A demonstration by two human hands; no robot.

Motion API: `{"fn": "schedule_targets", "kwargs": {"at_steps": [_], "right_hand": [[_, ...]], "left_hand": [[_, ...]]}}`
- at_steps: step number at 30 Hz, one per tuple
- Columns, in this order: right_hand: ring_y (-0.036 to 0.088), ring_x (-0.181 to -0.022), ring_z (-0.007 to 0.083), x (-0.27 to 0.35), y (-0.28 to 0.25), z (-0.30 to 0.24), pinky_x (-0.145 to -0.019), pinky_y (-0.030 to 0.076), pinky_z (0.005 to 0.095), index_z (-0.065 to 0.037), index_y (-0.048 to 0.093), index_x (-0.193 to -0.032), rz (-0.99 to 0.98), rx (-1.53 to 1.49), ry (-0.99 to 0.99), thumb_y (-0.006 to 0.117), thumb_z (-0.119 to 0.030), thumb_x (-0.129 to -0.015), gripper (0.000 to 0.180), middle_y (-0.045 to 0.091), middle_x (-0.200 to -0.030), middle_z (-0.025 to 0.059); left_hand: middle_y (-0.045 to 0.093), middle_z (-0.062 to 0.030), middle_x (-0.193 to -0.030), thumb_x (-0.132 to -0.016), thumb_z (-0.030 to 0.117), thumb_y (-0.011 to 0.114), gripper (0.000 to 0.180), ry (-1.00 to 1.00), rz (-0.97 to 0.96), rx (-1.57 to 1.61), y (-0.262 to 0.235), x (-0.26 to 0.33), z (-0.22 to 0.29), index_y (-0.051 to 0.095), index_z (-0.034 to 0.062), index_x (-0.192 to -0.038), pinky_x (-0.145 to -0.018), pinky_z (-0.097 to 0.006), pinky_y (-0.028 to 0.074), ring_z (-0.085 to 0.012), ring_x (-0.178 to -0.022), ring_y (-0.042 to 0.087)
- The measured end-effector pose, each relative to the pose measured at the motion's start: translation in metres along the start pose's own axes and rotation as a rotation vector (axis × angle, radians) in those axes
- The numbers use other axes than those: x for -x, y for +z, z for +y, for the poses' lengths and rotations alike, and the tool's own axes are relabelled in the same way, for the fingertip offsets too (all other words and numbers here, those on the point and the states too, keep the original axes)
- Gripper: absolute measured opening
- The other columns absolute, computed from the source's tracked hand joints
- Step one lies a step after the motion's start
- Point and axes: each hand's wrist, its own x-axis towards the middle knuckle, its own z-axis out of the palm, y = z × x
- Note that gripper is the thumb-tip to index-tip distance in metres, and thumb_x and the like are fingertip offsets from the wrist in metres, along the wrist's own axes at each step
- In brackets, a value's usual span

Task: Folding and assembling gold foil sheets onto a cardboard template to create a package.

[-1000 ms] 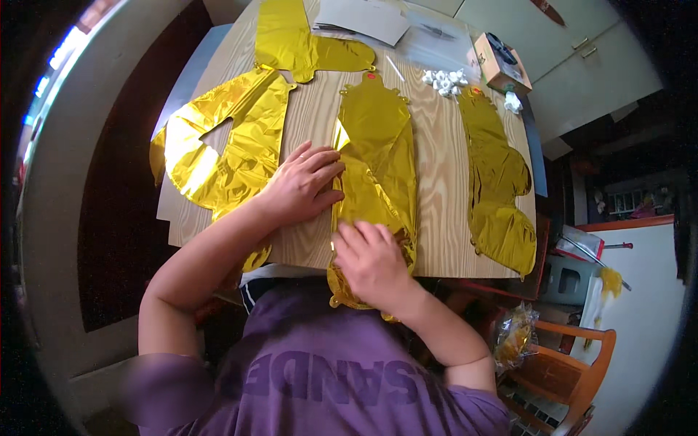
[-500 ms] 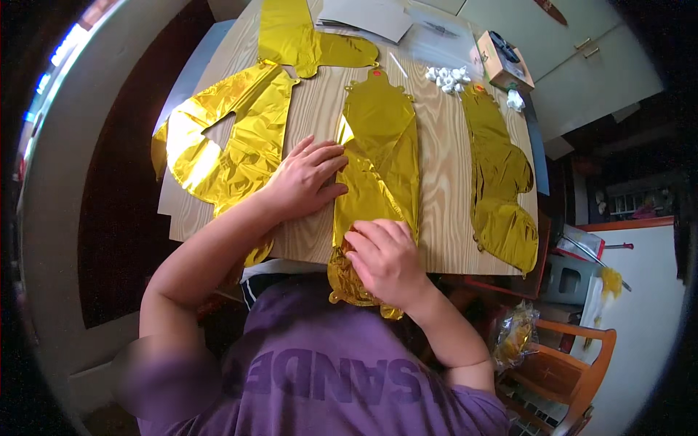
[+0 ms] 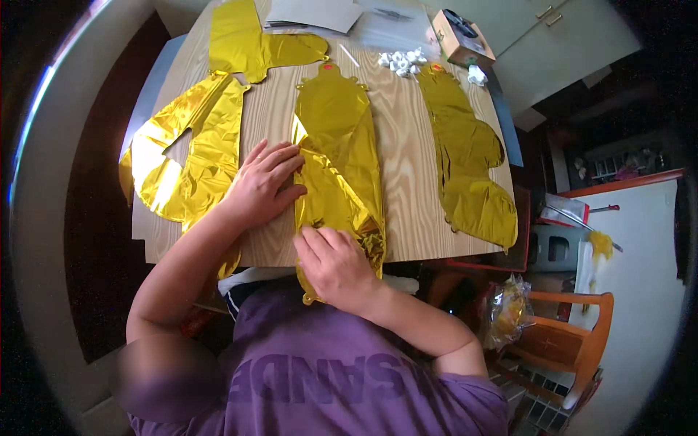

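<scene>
A flat, uninflated gold foil balloon (image 3: 338,156) lies lengthwise down the middle of the wooden table, its lower end over the near edge. My left hand (image 3: 263,185) rests palm down at its left side, fingers stretched out, fingertips on the foil's edge. Lower down, my right hand (image 3: 338,269) is closed on the creased near part of the foil, fingers bent and the thumb hidden. Crumpled foil shows just right of that hand. A small tab of the balloon pokes out below it.
More flat gold balloons lie around: one with a hole (image 3: 193,145) at left, one angled (image 3: 243,43) at far left, a wavy one (image 3: 469,160) at right. Behind are grey sheets (image 3: 313,14), a white stick (image 3: 349,55), white crumpled pieces (image 3: 400,62) and a wooden box (image 3: 462,40).
The whole view has shifted, so the table sits further left and higher. My right hand has slid left across the balloon's near end, and the foil there is more bunched. My left hand stays put.
</scene>
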Motion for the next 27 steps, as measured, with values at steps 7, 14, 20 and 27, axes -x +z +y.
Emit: {"fn": "schedule_targets", "kwargs": {"at_steps": [7,14,20,27], "right_hand": [[0.053,-0.099,0.0256,-0.004,-0.002,-0.001,-0.082,0.045,0.0357,0.004,0.060,-0.113,-0.032,0.072,0.022,0.060,-0.018,-0.084,0.037,0.057,-0.118,0.0151],[0.054,-0.102,0.0272,-0.004,-0.002,-0.005,-0.083,0.045,0.0374,0.005,0.060,-0.115,-0.076,0.104,0.010,0.062,-0.019,-0.083,0.040,0.057,-0.124,0.0180],[0.053,-0.105,0.0287,-0.003,-0.002,-0.007,-0.086,0.044,0.0392,0.005,0.059,-0.120,-0.100,0.133,0.022,0.068,-0.022,-0.081,0.048,0.056,-0.127,0.0196],[0.053,-0.107,0.0296,-0.004,-0.002,-0.008,-0.086,0.044,0.0406,0.005,0.059,-0.122,-0.117,0.117,0.028,0.068,-0.021,-0.081,0.050,0.056,-0.128,0.0203]], "left_hand": [[0.055,-0.0136,-0.134,-0.081,0.033,0.072,0.052,-0.021,-0.026,-0.034,-0.005,0.000,0.005,0.060,0.0049,-0.123,-0.114,-0.052,0.028,-0.0301,-0.132,0.045],[0.056,-0.0137,-0.128,-0.078,0.033,0.074,0.052,0.050,-0.089,-0.051,-0.011,0.019,0.015,0.061,0.0036,-0.120,-0.112,-0.051,0.032,-0.0308,-0.126,0.049],[0.058,-0.0134,-0.129,-0.081,0.033,0.070,0.049,0.035,-0.047,-0.107,-0.002,-0.018,-0.025,0.062,0.0020,-0.119,-0.112,-0.051,0.031,-0.0286,-0.128,0.048],[0.059,-0.0121,-0.130,-0.085,0.034,0.068,0.048,0.003,-0.080,-0.096,-0.002,-0.055,-0.057,0.062,0.0038,-0.121,-0.113,-0.051,0.029,-0.0264,-0.126,0.051]]}}
